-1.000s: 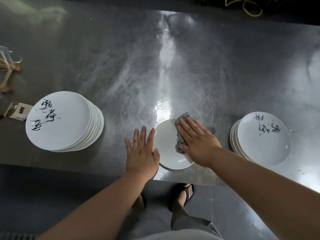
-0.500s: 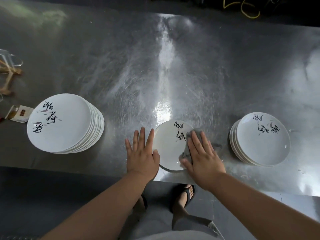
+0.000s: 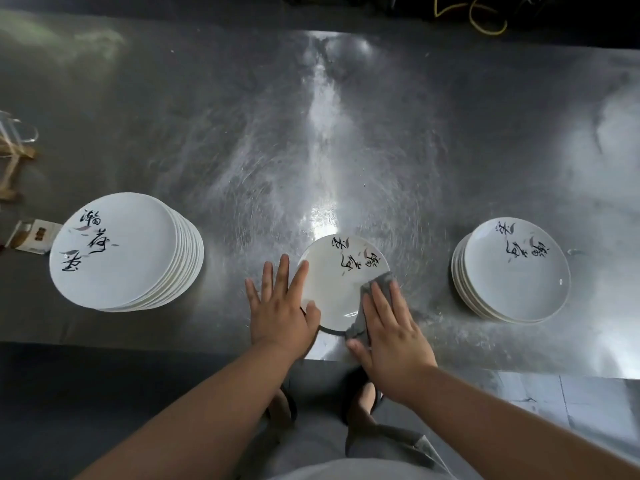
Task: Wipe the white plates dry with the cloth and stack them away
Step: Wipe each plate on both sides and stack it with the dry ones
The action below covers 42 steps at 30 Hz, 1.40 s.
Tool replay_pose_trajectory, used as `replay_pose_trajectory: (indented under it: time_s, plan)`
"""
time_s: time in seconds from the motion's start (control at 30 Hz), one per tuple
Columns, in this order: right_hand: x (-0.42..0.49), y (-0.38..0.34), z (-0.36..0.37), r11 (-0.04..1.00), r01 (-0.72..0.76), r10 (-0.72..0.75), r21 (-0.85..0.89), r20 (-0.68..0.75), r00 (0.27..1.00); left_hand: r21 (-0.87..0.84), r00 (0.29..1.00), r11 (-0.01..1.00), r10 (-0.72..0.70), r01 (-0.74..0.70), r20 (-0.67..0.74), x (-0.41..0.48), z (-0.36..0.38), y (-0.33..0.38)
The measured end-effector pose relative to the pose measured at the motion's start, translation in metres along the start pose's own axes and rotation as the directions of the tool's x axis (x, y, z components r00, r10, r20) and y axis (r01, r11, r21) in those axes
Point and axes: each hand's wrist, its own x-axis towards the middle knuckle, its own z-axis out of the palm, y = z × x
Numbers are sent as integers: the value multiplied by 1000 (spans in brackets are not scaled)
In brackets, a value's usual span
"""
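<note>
At the desk's (image 3: 346, 133) left edge, a clear thing with wooden sticks (image 3: 12, 168) is cut off by the picture. A small packet (image 3: 33, 235) is partly hidden behind the tall plate stack (image 3: 117, 251). By the near edge, the left hand (image 3: 280, 306) lies flat, its grip spread, with the thumb on the single plate's (image 3: 332, 285) rim. The right hand (image 3: 391, 323), its grip flat too, presses the grey cloth (image 3: 377, 285) on that plate's right side. The hand hides much of the cloth. A shorter plate stack (image 3: 516, 271) sits toward the right edge.
</note>
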Motion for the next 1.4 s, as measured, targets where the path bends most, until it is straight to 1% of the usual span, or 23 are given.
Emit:
replay_pose_trajectory:
  time_s: [0.07,0.13,0.17,0.23,0.27,0.3,0.37,0.43,0.5,0.53,0.57,0.63,0.7,0.83,0.93,1.03,1.1,1.17,1.2,1.27,1.33,1.4]
  plan:
    - [19,7,-14,999,-21,22,32,-24,999,17,1000,1000,3,-3,18,0,-3,1]
    - [52,18,-40,999,17,-15,29,-66,998,53,998,998,40,-42,41,-1,-7,0]
    - [68,22,-53,998,60,-61,-10,-72,996,71,993,992,105,-108,50,-5,-8,-3]
    - [93,24,-72,976,169,-178,-134,-56,982,120,955,947,294,-298,50,-12,-11,-12]
    - [101,23,-77,954,221,-234,-201,-45,971,139,933,922,359,-360,38,-12,-14,-16]
    - [106,21,-80,934,260,-276,-246,-33,961,137,923,913,384,-384,24,-9,-18,-18]
    - [109,19,-80,916,297,-314,-270,-21,949,116,936,929,352,-352,18,9,-32,-15]
    - [102,21,-73,924,284,-302,-257,-32,953,167,944,930,316,-328,96,29,-42,-11]
    - [84,28,-59,965,203,-216,-166,-60,975,234,933,908,308,-347,187,39,-43,-10]
    - [70,30,-49,985,144,-151,-94,-81,985,245,934,907,300,-343,195,40,-42,-11]
    - [53,29,-37,996,87,-89,-25,-96,991,247,939,912,288,-329,187,39,-40,-11]
    - [19,18,-15,998,25,-22,52,-60,998,242,949,922,269,-304,165,36,-37,-10]
    - [7,10,-5,999,11,-9,49,-21,1000,236,955,929,254,-284,150,35,-34,-9]
    - [57,19,-35,996,-1,10,90,-96,995,215,975,955,176,-203,136,29,-34,0]
    - [79,21,-48,996,15,-6,92,-97,995,208,988,974,62,-90,138,23,-32,14]
    - [45,4,-22,988,-45,57,149,-80,995,197,993,980,-9,-14,118,18,-32,25]
    - [19,-2,-5,986,-24,35,162,-62,997,192,991,981,-30,5,128,16,-32,28]
    - [21,6,-6,981,-4,15,195,-59,998,148,989,989,-23,1,144,9,-31,27]
    - [30,12,-13,977,3,14,215,-77,997,123,986,992,2,-22,164,2,-29,25]
    - [57,25,-32,978,33,-6,205,-133,991,125,977,984,103,-128,188,-12,-25,20]
    - [82,35,-54,989,118,-101,93,-167,981,127,958,963,209,-236,197,-13,-26,14]
    - [95,41,-67,980,194,-198,-42,-149,969,124,950,948,274,-293,146,2,-31,7]
